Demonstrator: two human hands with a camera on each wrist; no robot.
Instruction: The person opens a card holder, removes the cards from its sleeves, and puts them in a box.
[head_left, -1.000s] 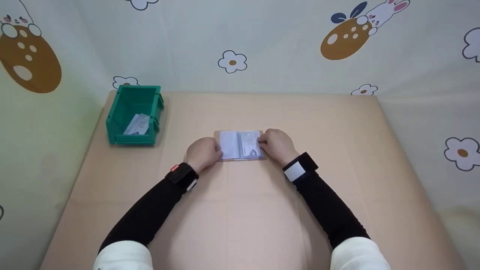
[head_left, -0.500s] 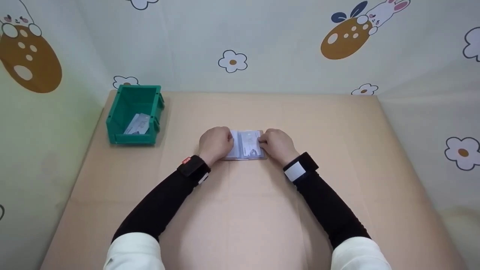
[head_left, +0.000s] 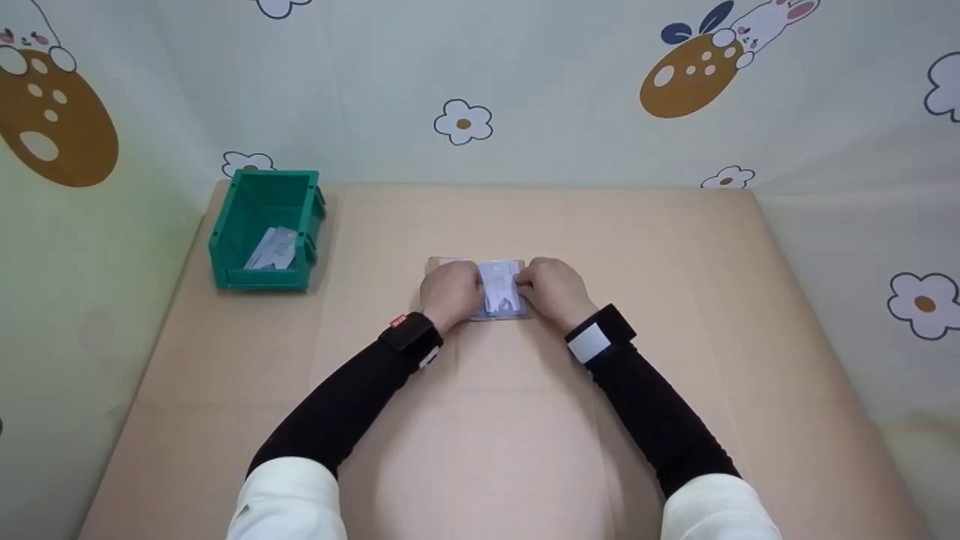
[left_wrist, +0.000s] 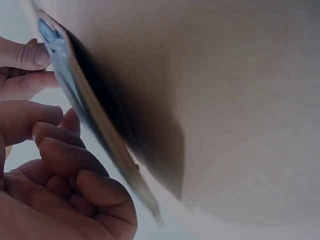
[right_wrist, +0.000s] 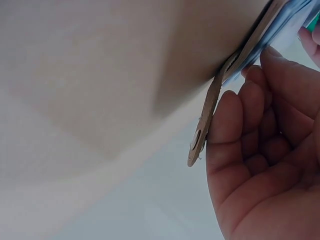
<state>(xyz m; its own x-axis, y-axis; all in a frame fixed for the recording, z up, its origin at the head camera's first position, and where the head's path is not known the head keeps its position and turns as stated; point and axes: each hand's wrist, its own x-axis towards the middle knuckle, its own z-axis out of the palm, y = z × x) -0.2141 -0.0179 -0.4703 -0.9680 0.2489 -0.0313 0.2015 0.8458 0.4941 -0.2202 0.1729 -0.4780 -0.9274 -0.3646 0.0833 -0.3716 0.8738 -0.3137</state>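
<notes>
Card holder (head_left: pixel 495 316) sits open on the table (head_left: pixel 480 450), a pale card (head_left: pixel 501 286) showing on its right half. The right hand (head_left: pixel 556 291) pinches the holder's right edge; the left hand (head_left: pixel 451 289) curls over its left half, and whether it grips anything I cannot tell. Only the head camera shows the whole green bin (head_left: pixel 261 281), left of and beyond the holder, with cards (head_left: pixel 274 249) inside. The wrist cameras alone show the holder edge-on: brown cover (right_wrist: pixel 210 107) beneath bluish leaves (right_wrist: pixel 287 22).
</notes>
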